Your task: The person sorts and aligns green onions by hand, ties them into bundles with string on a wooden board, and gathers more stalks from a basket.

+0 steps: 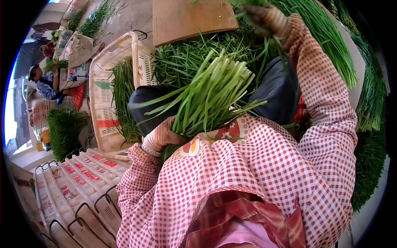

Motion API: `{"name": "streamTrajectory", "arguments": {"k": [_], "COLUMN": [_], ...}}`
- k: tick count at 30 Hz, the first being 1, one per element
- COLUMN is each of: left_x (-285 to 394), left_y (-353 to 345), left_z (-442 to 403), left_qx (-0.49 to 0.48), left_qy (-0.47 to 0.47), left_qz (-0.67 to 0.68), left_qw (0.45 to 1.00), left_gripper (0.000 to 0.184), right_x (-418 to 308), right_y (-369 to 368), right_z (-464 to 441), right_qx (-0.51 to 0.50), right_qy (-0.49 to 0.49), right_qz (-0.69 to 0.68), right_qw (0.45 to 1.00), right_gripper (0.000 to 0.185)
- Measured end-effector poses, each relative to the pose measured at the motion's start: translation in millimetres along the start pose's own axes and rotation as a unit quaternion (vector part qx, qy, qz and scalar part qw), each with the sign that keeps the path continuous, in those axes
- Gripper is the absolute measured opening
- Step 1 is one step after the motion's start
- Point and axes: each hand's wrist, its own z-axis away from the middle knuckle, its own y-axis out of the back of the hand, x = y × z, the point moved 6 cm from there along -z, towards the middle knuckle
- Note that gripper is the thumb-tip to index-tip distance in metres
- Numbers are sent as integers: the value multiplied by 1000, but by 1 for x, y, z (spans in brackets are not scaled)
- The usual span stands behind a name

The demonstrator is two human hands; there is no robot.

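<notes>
A thick bunch of long green leafy stalks (215, 91) lies across my lap, its pale cut ends up and to the right. My left hand (163, 136), in a striped glove, is wrapped round the bunch low on its left side. Far up at the right, my right hand (264, 20) is gloved, dark and blurred by motion; a few green blades hang beside it, and its fingers are not clear. Loose green leaves (182, 62) lie in a heap between and beyond my knees.
A wooden board (194, 20) stands beyond the heap. On the left is a pale plastic crate (94, 87) with stalks, and below it stacked white crates (78, 177) with metal handles. More stalks (322, 37) lie at the right. Another person (47, 84) sits at the far left.
</notes>
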Motion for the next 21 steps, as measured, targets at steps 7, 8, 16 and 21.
{"name": "streamTrajectory", "arguments": {"k": [7, 8, 16, 21], "left_x": [-13, -9, -35, -39], "left_y": [-16, -24, -24, -21], "left_z": [-21, -20, -18, -18], "left_qx": [-44, -6, 103, 130], "left_qy": [48, 50, 0, 31], "left_qz": [224, 282, 316, 271], "left_qw": [972, 958, 943, 953], "left_gripper": [58, 62, 59, 54], "right_x": [78, 84, 69, 66], "right_y": [-67, -75, -77, -80], "right_z": [12, 14, 4, -13], "right_qx": [-48, -63, -24, -66], "right_qy": [-96, -132, -59, -27], "right_qz": [-214, -241, -55, 84], "right_qw": [971, 960, 996, 994], "right_gripper": [40, 42, 57, 57]}}
